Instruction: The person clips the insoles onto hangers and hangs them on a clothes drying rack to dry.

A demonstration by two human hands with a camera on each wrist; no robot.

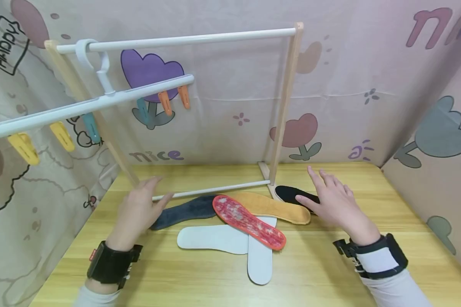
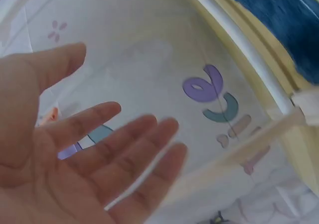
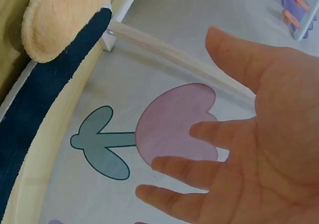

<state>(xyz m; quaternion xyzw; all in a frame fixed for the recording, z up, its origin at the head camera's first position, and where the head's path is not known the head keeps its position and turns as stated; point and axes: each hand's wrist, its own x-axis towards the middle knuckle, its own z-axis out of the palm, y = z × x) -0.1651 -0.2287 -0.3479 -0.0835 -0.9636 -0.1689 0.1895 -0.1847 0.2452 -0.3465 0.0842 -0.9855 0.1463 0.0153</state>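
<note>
My left hand [image 1: 138,209] hovers beside the rack's left post, fingers spread and holding nothing; the left wrist view shows its bare palm. Nearest to it lies a dark blue insole [image 1: 188,212]. My right hand [image 1: 336,200] is held with fingers apart near a black insole [image 1: 292,194], its thumb overlapping that insole in the head view. Between the hands, a red patterned insole [image 1: 249,221] lies over a tan insole [image 1: 276,207] and two white insoles [image 1: 211,238], which cross each other. The right wrist view shows the right palm bare, with the tan insole [image 3: 60,25] beyond.
Behind the insoles stands a rack with wooden posts [image 1: 284,102] and white bars. From its top bar hangs a white hanger [image 1: 111,99] with orange [image 1: 165,103], teal and yellow clips [image 1: 62,136], tilted down to the left. A patterned cloth [image 1: 230,128] backs the wooden table [image 1: 199,281].
</note>
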